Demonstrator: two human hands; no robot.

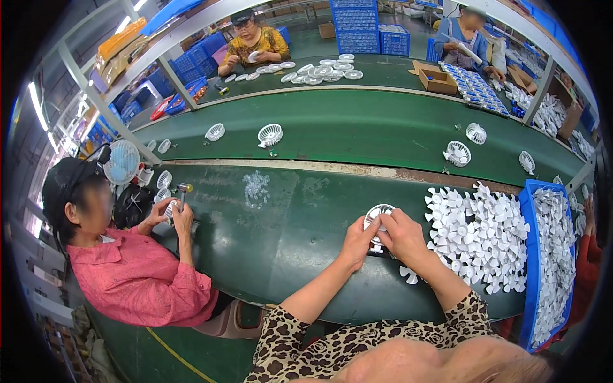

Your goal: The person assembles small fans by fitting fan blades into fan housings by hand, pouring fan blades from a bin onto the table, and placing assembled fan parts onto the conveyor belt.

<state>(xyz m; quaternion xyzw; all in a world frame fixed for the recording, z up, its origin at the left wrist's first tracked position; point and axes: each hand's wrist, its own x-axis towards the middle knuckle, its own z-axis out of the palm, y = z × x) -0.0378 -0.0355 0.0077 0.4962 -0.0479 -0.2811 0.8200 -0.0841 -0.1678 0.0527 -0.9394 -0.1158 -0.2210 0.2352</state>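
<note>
Both of my hands are closed round a white round fan housing (372, 217) just above the green worktable. My left hand (357, 242) grips its left side, and my right hand (402, 236) reaches over its right side with the fingers bent. My fingers hide much of the housing's inside. To the right of my right hand spreads a heap of white fan blades (476, 239). One loose three-bladed piece (408, 274) lies below my right wrist.
A blue crate (529, 255) of white blades stands at the right. Behind the table, a green conveyor belt (357, 131) carries several fan housings (270, 135). Small clear pieces (257, 188) lie left of centre. A co-worker in pink (137, 274) sits at my left; others work across the belt.
</note>
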